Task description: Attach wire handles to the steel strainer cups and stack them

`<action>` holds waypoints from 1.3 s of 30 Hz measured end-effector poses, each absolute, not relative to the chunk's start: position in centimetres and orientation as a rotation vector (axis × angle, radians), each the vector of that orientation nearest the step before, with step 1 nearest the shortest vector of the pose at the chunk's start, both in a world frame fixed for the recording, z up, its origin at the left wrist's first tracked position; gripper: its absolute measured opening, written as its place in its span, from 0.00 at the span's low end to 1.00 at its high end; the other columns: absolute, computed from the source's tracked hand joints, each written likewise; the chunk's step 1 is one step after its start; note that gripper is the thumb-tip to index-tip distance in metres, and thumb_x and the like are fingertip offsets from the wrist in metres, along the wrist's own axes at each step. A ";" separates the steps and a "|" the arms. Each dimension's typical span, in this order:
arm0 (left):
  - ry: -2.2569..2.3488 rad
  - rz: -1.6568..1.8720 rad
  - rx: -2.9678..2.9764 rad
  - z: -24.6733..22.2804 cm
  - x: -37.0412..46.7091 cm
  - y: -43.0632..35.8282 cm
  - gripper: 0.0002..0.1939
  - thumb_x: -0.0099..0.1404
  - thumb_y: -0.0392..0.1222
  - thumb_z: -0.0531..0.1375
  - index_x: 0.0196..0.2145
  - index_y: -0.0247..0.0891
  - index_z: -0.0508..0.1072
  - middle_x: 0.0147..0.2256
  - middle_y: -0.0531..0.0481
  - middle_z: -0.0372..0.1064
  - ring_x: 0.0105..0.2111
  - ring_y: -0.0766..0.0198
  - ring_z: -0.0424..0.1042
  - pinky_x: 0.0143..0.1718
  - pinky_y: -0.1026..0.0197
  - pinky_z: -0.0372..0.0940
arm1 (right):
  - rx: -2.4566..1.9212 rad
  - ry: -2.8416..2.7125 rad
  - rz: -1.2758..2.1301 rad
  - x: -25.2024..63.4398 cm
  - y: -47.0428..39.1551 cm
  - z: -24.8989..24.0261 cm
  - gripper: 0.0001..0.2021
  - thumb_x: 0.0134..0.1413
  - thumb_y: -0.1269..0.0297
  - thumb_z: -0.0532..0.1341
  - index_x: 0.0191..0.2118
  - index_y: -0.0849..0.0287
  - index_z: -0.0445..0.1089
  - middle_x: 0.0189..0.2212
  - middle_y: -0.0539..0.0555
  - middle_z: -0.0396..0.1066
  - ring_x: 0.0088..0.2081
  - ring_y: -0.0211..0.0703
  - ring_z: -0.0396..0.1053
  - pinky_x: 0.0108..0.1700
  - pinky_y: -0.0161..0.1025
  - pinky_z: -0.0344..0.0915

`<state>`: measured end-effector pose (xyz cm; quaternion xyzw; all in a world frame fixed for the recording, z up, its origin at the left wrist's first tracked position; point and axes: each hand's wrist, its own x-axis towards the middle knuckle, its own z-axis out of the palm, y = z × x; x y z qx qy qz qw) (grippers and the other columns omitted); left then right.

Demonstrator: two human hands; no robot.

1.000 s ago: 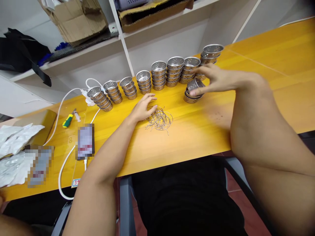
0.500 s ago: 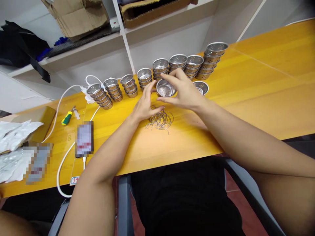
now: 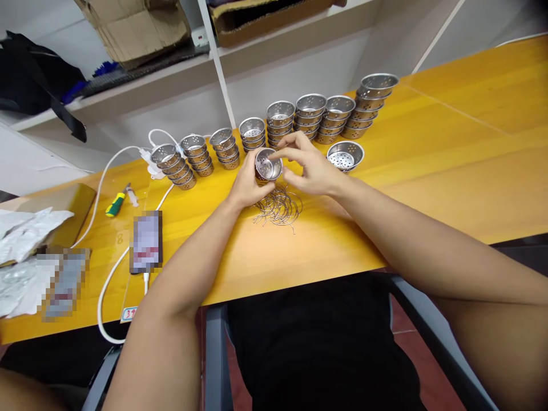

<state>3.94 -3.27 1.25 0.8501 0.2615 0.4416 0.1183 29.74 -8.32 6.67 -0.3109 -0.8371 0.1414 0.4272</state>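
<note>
A small perforated metal cup (image 3: 268,167) is tilted in my left hand (image 3: 245,184), the thumb along its near side and the fingers behind it. My right hand (image 3: 313,169) is at the cup's right rim, thumb and fingers apart, with a fingertip over the opening; whether it touches the metal I cannot tell. Just below both hands lies a tangled pile of thin curved metal wires (image 3: 280,209). Another perforated cup (image 3: 346,156) stands by itself right of my right hand.
Stacks of perforated cups (image 3: 338,117) line the back of the yellow table (image 3: 454,171), below a white shelf (image 3: 295,40). On the left are a phone (image 3: 146,242) on a white cable, a green-handled screwdriver (image 3: 115,204) and plastic bags (image 3: 29,228).
The cup has passed from my right hand to my left and moved slightly left. My right hand has let go, and its fingers have shifted to the rim.
</note>
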 end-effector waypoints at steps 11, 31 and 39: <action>0.937 1.094 2.518 2.9 4.0 -5.0 0.44 0.65 0.50 0.71 0.74 0.45 0.64 0.69 0.36 0.75 0.71 0.37 0.77 0.78 0.34 0.73 | -0.893 -2.220 0.424 30.0 -9.0 7.2 0.17 0.66 0.48 0.80 0.55 0.44 0.85 0.67 0.64 0.70 0.75 0.78 0.68 0.83 0.81 0.65; 0.993 1.047 2.529 3.2 3.5 -4.9 0.39 0.71 0.56 0.73 0.72 0.46 0.65 0.69 0.35 0.73 0.71 0.37 0.77 0.76 0.35 0.75 | -0.847 -2.047 0.487 29.0 -8.7 7.1 0.23 0.69 0.34 0.77 0.42 0.48 0.79 0.54 0.62 0.79 0.62 0.71 0.77 0.73 0.75 0.76; 1.200 1.361 2.349 1.2 1.5 -1.8 0.43 0.73 0.61 0.76 0.73 0.47 0.62 0.73 0.31 0.64 0.80 0.31 0.67 0.89 0.23 0.57 | -0.814 -2.158 0.686 30.3 -8.7 7.5 0.31 0.60 0.22 0.77 0.41 0.47 0.82 0.51 0.61 0.79 0.54 0.66 0.80 0.65 0.71 0.81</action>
